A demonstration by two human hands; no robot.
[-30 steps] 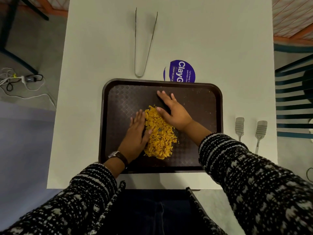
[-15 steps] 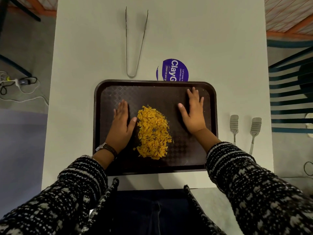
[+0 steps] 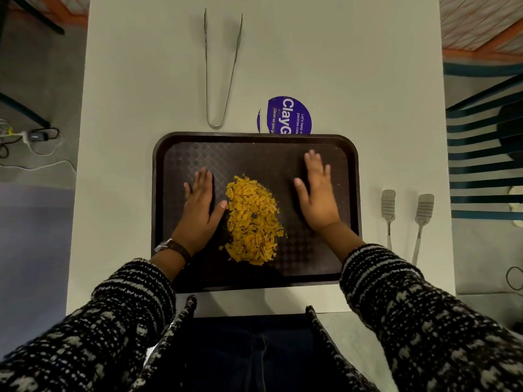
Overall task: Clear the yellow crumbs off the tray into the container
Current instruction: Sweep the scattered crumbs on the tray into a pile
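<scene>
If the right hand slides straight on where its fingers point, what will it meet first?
Most likely the far rim of the tray, a little ahead of the right hand. Past the rim lies the purple sticker. The yellow crumbs lie off that line.

crumbs mid-tray | hands flank | tongs behind

A round purple sticker on the white worktop reads "ClayG…", "Clean as you g…" and "Let's keep o… pantries clea…", all cut off.
</scene>
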